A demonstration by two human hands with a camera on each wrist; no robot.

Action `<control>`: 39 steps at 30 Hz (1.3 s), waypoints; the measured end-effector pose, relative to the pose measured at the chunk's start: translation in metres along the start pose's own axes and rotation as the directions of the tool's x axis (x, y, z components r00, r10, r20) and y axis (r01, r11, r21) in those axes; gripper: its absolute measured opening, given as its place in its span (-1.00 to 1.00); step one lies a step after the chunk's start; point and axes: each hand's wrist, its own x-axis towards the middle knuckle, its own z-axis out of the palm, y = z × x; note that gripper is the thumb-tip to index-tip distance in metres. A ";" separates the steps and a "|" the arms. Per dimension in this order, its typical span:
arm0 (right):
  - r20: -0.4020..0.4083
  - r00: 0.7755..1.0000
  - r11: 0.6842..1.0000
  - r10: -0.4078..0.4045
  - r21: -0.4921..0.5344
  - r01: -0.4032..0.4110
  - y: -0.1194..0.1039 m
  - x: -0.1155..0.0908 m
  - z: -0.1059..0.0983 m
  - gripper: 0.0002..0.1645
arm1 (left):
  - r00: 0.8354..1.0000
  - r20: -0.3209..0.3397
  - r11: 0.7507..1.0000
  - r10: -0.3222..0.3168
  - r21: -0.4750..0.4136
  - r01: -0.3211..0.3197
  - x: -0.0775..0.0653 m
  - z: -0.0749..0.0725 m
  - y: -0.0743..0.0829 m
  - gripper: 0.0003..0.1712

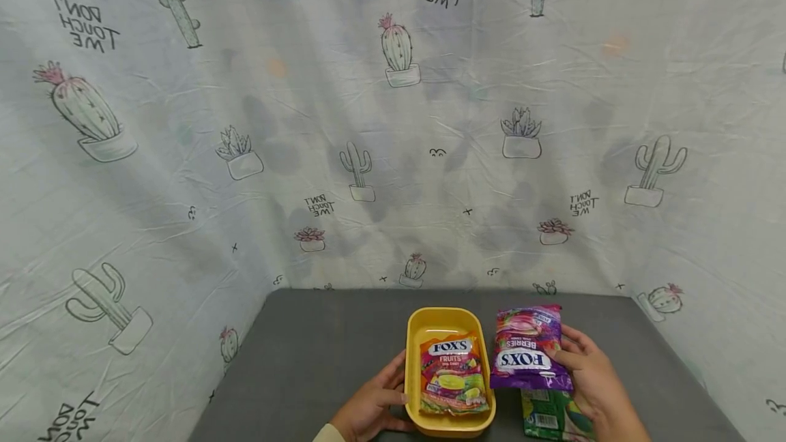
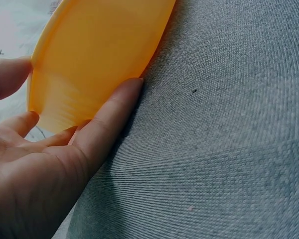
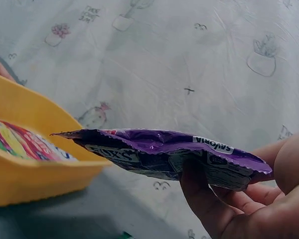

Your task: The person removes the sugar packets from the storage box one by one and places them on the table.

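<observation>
My left hand (image 1: pixel 377 404) rests against the left side of a yellow plastic container (image 1: pixel 415 319), its fingers spread along the outer wall. In the left wrist view, fingertips (image 2: pixel 132 87) touch the wall (image 2: pixel 104 45) near the rim and low by the table. Inside the container lies an orange-red Fox's Fruits candy bag (image 1: pixel 451 374). My right hand (image 1: pixel 591 370) pinches a purple Fox's Berries candy bag (image 1: pixel 527 346) by its side, thumb on top and fingers beneath. The right wrist view shows this bag (image 3: pixel 164 147) raised and nearly flat, beside the container (image 3: pixel 45 181).
A green packet (image 1: pixel 546 415) lies on the dark grey table (image 1: pixel 319 346), partly hidden beneath the purple bag and right hand. A pale curtain (image 1: pixel 454 210) printed with cactus drawings surrounds the table at the back and sides.
</observation>
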 end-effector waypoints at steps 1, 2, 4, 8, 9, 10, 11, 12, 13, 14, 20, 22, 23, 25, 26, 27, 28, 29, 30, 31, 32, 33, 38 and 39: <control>0.000 1.000 1.000 0.002 0.001 -0.002 0.000 -0.001 -0.003 -0.11 | 1.000 -0.001 1.000 0.001 0.001 -0.001 0.000 0.000 0.000 -0.10; -0.007 1.000 1.000 0.009 0.008 -0.009 -0.001 -0.002 -0.006 -0.12 | 1.000 -0.003 1.000 0.001 0.003 -0.001 0.000 0.000 0.000 -0.10; -0.018 1.000 0.999 0.019 0.029 -0.019 -0.002 -0.003 -0.012 -0.18 | 1.000 -0.008 1.000 -0.002 0.005 0.002 0.000 0.000 0.000 -0.09; -0.020 0.999 0.996 0.037 0.077 -0.035 -0.003 -0.007 -0.025 -0.33 | 1.000 -0.029 1.000 -0.008 0.011 0.008 0.000 0.002 0.002 -0.08; -0.023 0.999 0.996 0.038 0.081 -0.036 -0.003 -0.007 -0.028 -0.36 | 0.999 -0.036 1.000 -0.009 0.013 0.010 0.000 0.002 0.003 -0.08; -0.022 0.999 0.996 0.042 0.083 -0.040 -0.003 -0.008 -0.030 -0.36 | 0.999 -0.040 1.000 -0.010 0.013 0.011 0.000 0.002 0.003 -0.08; -0.025 0.999 0.997 0.042 0.071 -0.040 -0.002 -0.008 -0.032 -0.35 | 0.999 -0.045 1.000 -0.010 0.013 0.010 0.000 0.002 0.003 -0.08; -0.027 0.999 0.998 0.040 0.057 -0.038 -0.002 -0.009 -0.034 -0.32 | 0.999 -0.050 1.000 -0.010 0.012 0.010 0.000 0.001 0.003 -0.08; -0.032 0.999 0.999 0.037 0.041 -0.035 -0.001 -0.009 -0.036 -0.28 | 0.999 -0.052 1.000 -0.009 0.011 0.009 0.001 0.001 0.004 -0.07; -0.035 0.999 0.999 0.037 0.027 -0.036 -0.001 -0.009 -0.037 -0.25 | 0.999 -0.053 1.000 -0.008 0.012 0.008 0.001 0.001 0.003 -0.07; -0.040 0.998 0.999 0.047 0.010 -0.047 0.003 -0.012 -0.044 -0.19 | 0.999 -0.053 1.000 -0.002 0.019 0.003 0.001 0.001 0.003 -0.08; -0.036 0.998 0.998 0.050 0.025 -0.049 0.005 -0.013 -0.045 -0.25 | 0.999 -0.051 1.000 0.000 0.020 0.001 0.000 0.001 0.003 -0.08; -0.036 0.998 0.998 0.052 0.034 -0.050 0.006 -0.013 -0.046 -0.27 | 0.999 -0.049 1.000 0.002 0.021 -0.001 0.000 0.001 0.002 -0.09; -0.027 0.998 0.998 0.055 0.046 -0.054 0.008 -0.013 -0.048 -0.32 | 0.999 -0.047 1.000 0.004 0.021 -0.003 0.000 0.001 0.002 -0.09; -0.021 0.998 0.997 0.058 0.052 -0.057 0.009 -0.013 -0.048 -0.32 | 0.999 -0.046 1.000 0.006 0.021 -0.005 0.000 0.001 0.001 -0.10; -0.018 0.998 0.997 0.059 0.055 -0.058 0.010 -0.013 -0.049 -0.32 | 0.999 -0.045 1.000 0.007 0.020 -0.006 0.000 0.001 0.001 -0.10; -0.018 0.998 0.997 0.060 0.052 -0.059 0.011 -0.013 -0.050 -0.32 | 0.999 -0.044 1.000 0.008 0.021 -0.007 0.000 0.002 0.001 -0.10; -0.012 0.998 0.997 0.062 0.051 -0.061 0.012 -0.013 -0.051 -0.34 | 0.999 -0.043 1.000 0.010 0.023 -0.009 -0.001 0.002 0.000 -0.10; -0.005 0.998 0.997 0.063 0.045 -0.063 0.014 -0.013 -0.053 -0.36 | 0.999 -0.044 1.000 0.012 0.025 -0.011 -0.001 0.002 0.000 -0.10; -0.002 0.998 0.998 0.061 0.035 -0.060 0.015 -0.012 -0.054 -0.36 | 0.999 -0.044 1.000 0.014 0.026 -0.013 -0.001 0.002 0.000 -0.11; -0.003 0.998 0.998 0.060 0.024 -0.060 0.017 -0.012 -0.055 -0.35 | 0.999 -0.043 1.000 0.016 0.027 -0.015 -0.001 0.002 0.000 -0.11; -0.002 0.998 0.998 0.059 0.010 -0.059 0.018 -0.012 -0.057 -0.34 | 0.999 -0.042 0.999 0.017 0.028 -0.016 0.000 0.002 -0.001 -0.11; -0.006 0.995 0.995 0.098 -0.028 -0.098 0.025 -0.009 -0.062 -0.22 | 0.999 -0.044 1.000 0.015 0.022 -0.014 0.000 0.002 -0.001 -0.09; -0.007 0.994 0.993 0.110 -0.033 -0.110 0.026 -0.008 -0.063 -0.20 | 0.999 -0.046 1.000 0.013 0.020 -0.012 0.001 0.002 -0.001 -0.09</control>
